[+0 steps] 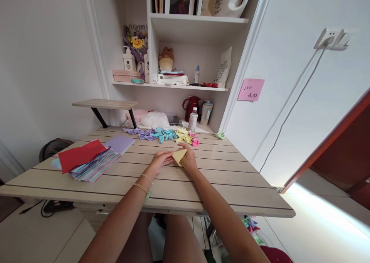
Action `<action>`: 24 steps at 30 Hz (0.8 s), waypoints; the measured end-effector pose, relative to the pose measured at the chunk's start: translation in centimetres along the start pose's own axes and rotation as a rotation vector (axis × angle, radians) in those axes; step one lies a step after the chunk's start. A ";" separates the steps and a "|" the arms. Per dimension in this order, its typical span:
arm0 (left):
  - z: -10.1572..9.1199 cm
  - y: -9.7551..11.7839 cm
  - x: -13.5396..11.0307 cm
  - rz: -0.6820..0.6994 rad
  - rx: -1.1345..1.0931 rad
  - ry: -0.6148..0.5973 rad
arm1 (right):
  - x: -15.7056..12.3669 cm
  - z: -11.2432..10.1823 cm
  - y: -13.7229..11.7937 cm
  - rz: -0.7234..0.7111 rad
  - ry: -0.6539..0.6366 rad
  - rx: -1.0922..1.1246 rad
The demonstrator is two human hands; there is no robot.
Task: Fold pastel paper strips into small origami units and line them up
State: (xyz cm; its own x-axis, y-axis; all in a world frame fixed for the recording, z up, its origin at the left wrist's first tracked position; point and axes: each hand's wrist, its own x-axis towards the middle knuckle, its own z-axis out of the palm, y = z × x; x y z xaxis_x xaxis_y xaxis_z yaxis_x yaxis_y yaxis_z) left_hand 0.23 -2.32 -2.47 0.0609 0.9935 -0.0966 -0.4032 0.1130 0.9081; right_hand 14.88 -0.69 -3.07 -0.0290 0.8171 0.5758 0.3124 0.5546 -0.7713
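A folded piece of yellow origami paper (179,156) lies between my hands, just above or on the table's middle. My right hand (189,159) is closed on its right side, thumb and fingers around the edge. The fingers of my left hand (162,161) reach its left edge and touch it, stretched fairly straight and close together. Beyond my hands runs a row of folded paper pieces: purple ones (144,133), blue ones (164,134), yellow ones (184,135) and pink ones (195,142). A green folded piece (220,135) sits apart at the right.
On the left of the slatted table (231,178) lies a stack of coloured paper (95,165) with a red sheet (81,154) on top. A small raised shelf (105,104) stands behind it. At the back are a clear bottle (193,119), a red jug (191,108) and a tumbler (206,113).
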 end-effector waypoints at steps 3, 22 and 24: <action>-0.6 0.2 0.2 -0.046 -0.043 -0.050 | -0.1 -0.2 0.0 -0.070 -0.023 0.046; -1.2 0.6 0.6 0.041 -0.120 -0.051 | 0.9 -1.6 0.5 0.493 -0.107 0.575; -1.2 0.5 0.5 0.011 -0.106 -0.081 | 0.9 -1.7 0.6 0.484 -0.128 0.541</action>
State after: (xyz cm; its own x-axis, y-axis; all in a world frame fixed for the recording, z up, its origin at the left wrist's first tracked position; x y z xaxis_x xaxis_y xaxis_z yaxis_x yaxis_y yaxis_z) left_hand -1.01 -1.74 -2.50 0.1280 0.9905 -0.0500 -0.4982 0.1078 0.8603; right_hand 16.59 0.12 -2.51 -0.1279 0.9838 0.1258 -0.1925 0.0998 -0.9762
